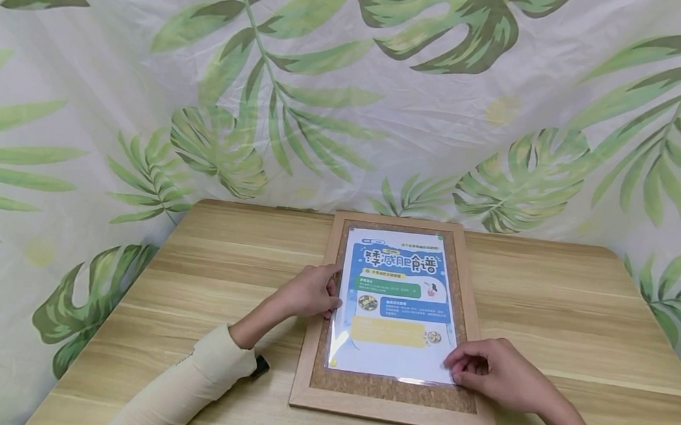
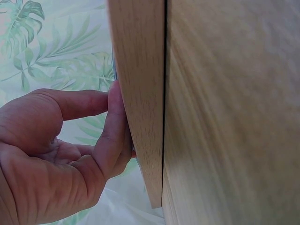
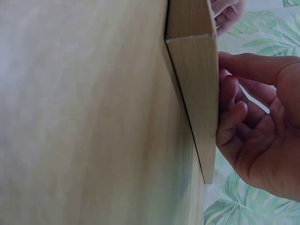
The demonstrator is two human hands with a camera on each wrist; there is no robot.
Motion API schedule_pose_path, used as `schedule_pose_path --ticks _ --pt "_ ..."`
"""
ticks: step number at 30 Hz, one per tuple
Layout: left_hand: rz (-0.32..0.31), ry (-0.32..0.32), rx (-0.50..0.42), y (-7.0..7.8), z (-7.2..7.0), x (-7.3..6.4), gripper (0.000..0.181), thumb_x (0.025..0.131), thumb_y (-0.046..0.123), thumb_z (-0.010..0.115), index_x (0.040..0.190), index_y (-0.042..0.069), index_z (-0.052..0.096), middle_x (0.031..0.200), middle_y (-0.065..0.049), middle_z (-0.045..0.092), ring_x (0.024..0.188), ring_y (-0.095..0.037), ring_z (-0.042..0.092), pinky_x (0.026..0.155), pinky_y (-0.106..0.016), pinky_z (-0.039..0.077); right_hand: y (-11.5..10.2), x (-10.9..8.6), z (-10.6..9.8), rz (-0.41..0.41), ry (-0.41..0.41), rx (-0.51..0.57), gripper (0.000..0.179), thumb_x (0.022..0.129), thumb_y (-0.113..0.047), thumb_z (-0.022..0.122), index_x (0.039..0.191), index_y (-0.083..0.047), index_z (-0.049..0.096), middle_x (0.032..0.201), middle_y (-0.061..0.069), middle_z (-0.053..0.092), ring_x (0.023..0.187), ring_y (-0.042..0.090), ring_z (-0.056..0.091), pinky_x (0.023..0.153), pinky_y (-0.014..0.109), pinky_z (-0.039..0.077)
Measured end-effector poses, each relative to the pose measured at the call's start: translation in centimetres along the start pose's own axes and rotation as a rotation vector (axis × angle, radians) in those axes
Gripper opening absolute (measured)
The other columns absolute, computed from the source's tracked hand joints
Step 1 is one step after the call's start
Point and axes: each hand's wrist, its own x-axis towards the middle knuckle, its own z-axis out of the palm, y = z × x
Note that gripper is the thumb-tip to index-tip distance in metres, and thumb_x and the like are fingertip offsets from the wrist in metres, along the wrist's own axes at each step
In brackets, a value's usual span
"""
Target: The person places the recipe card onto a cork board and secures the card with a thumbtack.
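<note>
A laminated poster sheet (image 1: pixel 399 356) with blue, green and yellow printed panels lies on a wood-framed corkboard (image 1: pixel 388 389). Its top right corner bears a green pushpin (image 1: pixel 440 238), its lower left a yellow pushpin (image 1: pixel 334 363). My left hand (image 1: pixel 312 292) pinches the sheet's left edge; in the left wrist view its thumb and finger (image 2: pixel 117 105) meet beside the frame's rim. At the sheet's lower right corner, my right hand (image 1: pixel 503 372) pinches with thumb and forefinger, the other fingers curled in. The frame hides those fingertips in the right wrist view, so whether a pin is between them cannot be seen.
The board lies on a wood-grain table (image 1: pixel 245 245), its far end near a leaf-patterned curtain (image 1: pixel 323 107). A small black object (image 1: pixel 261 366) sits by the left sleeve (image 1: pixel 214 367), partly covered by it.
</note>
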Motion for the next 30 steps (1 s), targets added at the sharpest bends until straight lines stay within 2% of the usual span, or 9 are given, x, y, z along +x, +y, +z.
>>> schedule_pose_path --ticks 16,30 --pt "-0.010 0.002 0.001 0.44 -0.22 -0.19 0.077 0.096 0.000 0.077 0.161 -0.011 0.037 0.084 -0.007 0.066 0.062 -0.014 0.070 0.055 -0.026 0.055 0.32 0.12 -0.38 -0.001 -0.036 0.056 0.007 0.098 -0.013 0.078 0.105 -0.014 0.080 0.087 -0.010 0.074 0.078 -0.002 0.064 0.067 0.021 0.055" --pt "0.001 -0.004 -0.007 0.21 -0.09 -0.15 0.078 0.096 -0.001 0.077 0.161 -0.011 0.035 0.085 -0.007 0.066 0.062 -0.014 0.069 0.055 -0.026 0.056 0.89 -0.01 -0.30 -0.055 -0.056 0.084 0.009 0.097 -0.012 0.078 0.106 -0.013 0.080 0.088 -0.008 0.076 0.080 -0.001 0.065 0.066 0.022 0.055"
